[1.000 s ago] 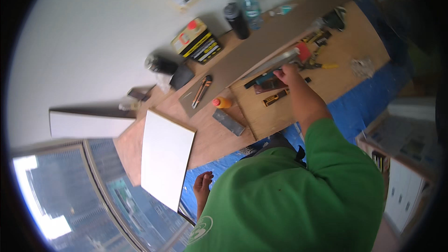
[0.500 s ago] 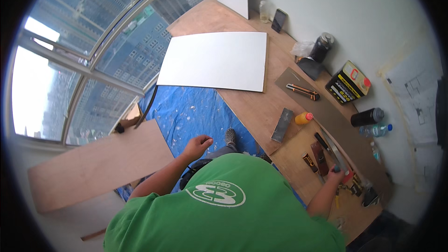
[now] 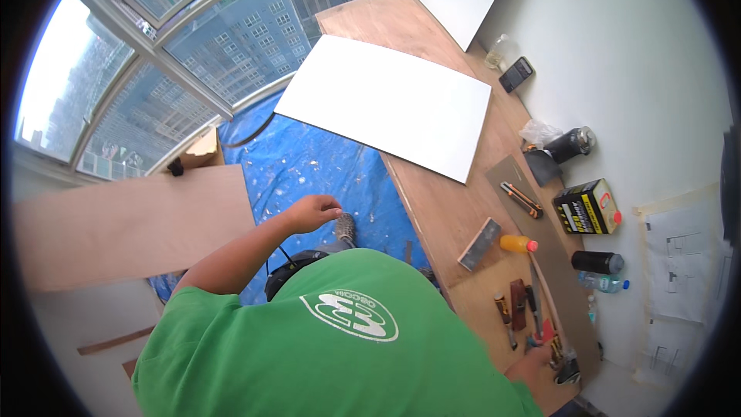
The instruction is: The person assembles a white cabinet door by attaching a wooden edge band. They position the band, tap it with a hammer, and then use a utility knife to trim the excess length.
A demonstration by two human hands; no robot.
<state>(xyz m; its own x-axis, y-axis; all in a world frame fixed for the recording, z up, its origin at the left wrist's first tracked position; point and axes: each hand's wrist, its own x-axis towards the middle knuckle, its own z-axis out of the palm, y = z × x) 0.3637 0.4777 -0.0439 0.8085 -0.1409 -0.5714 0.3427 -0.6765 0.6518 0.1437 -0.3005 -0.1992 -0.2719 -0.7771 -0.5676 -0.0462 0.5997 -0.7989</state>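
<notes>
My left hand (image 3: 315, 213) hangs over the blue floor sheet, its fingers loosely curled and nothing visible in them. Far to the right, my right hand (image 3: 532, 361) is blurred among the tools on the bench. Its fingers are closed around a small dark teal thing whose kind I cannot make out. Close by lie a tool with a yellow-and-black handle (image 3: 502, 309), a reddish-brown block-shaped tool (image 3: 518, 301), a black handle (image 3: 532, 299) and a red piece (image 3: 547, 330). A white panel (image 3: 390, 104) rests on the plywood bench, overhanging its left edge.
A grey block (image 3: 479, 244), an orange bottle (image 3: 518, 243) and an orange utility knife (image 3: 521, 200) lie on the bench (image 3: 432, 193). Along the wall stand a metal can (image 3: 584, 208), black flask (image 3: 598, 262) and phone (image 3: 516, 74). A plywood sheet (image 3: 139, 220) is at left.
My view has turned, so the bench and panel appear tilted. My right hand has shifted nearer along the bench among the tools; my left hand still hangs over the blue sheet.
</notes>
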